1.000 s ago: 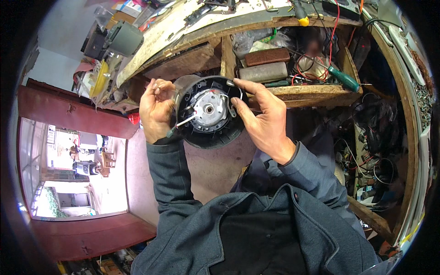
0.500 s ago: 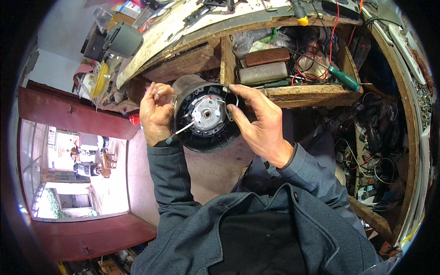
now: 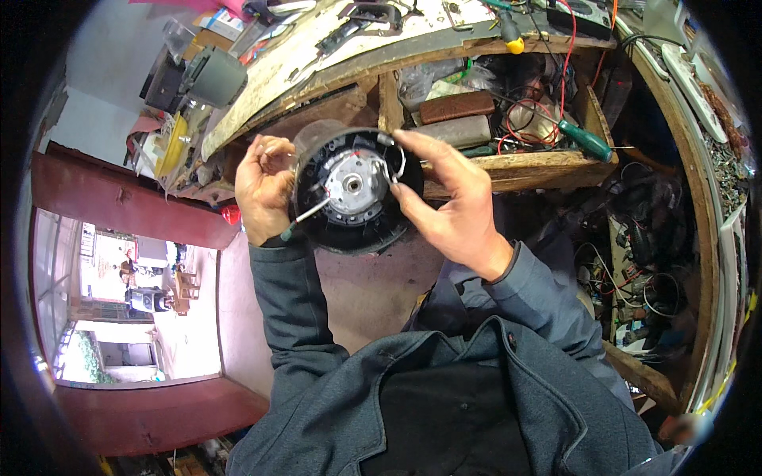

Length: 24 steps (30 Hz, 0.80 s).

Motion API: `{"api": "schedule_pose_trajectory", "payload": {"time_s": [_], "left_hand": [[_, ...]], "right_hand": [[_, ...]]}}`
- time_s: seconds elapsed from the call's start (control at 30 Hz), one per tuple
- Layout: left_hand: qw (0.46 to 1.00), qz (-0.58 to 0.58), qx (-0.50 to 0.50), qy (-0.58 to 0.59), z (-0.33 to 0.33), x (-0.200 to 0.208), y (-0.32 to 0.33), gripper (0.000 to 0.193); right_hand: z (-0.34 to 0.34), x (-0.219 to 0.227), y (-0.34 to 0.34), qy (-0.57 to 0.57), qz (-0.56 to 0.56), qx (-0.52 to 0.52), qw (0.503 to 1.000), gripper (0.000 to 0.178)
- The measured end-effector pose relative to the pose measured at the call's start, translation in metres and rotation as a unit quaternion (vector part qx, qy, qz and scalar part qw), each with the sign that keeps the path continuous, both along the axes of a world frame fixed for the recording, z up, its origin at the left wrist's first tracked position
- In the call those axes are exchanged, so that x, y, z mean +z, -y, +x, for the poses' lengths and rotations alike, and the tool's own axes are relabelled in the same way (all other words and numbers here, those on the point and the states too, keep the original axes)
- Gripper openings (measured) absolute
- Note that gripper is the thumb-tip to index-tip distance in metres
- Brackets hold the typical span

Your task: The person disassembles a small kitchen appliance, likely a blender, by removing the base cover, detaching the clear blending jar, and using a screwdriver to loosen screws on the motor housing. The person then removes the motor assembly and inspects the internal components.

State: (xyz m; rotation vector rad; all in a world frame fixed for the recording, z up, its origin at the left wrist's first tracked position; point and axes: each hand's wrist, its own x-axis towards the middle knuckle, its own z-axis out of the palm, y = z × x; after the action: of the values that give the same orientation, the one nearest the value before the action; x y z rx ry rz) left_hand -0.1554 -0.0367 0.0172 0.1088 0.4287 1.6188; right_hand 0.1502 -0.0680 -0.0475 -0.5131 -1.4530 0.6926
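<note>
A round black housing (image 3: 361, 244) with a grey metal motor hub (image 3: 355, 184) at its centre faces up in front of me. My left hand (image 3: 267, 186) is at its left side, fingers curled in; what they grip is hidden. A screwdriver (image 3: 309, 210) has its pale shaft lying from the hub toward my left wrist, where its dark green handle is partly hidden. At the right rim, my right hand (image 3: 454, 194) pinches a pale bent wire (image 3: 401, 165) between thumb and forefinger. The wire's lower end lies by the hub's edge.
Beyond the housing, an open wooden drawer (image 3: 516, 168) holds a brown block (image 3: 456, 107), red wires and a green-handled screwdriver (image 3: 586, 140). Tools lie on the bench top (image 3: 278, 67), with a grey container (image 3: 214, 77) at its left. Tangled cables (image 3: 635, 206) fill the right side.
The housing has shifted slightly left and tilted a little, along with both hands. The view has moved a little. My right hand keeps its pinch on the wire at the rim.
</note>
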Motion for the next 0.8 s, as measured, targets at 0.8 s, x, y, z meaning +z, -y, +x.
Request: {"api": "schedule_pose_trajectory", "payload": {"time_s": [0.8], "left_hand": [[0.992, -0.02, 0.098, -0.08, 0.007, -0.007, -0.073, 0.021]], "right_hand": [[0.003, -0.01, -0.036, -0.099, -0.162, 0.148, 0.971, 0.077]]}}
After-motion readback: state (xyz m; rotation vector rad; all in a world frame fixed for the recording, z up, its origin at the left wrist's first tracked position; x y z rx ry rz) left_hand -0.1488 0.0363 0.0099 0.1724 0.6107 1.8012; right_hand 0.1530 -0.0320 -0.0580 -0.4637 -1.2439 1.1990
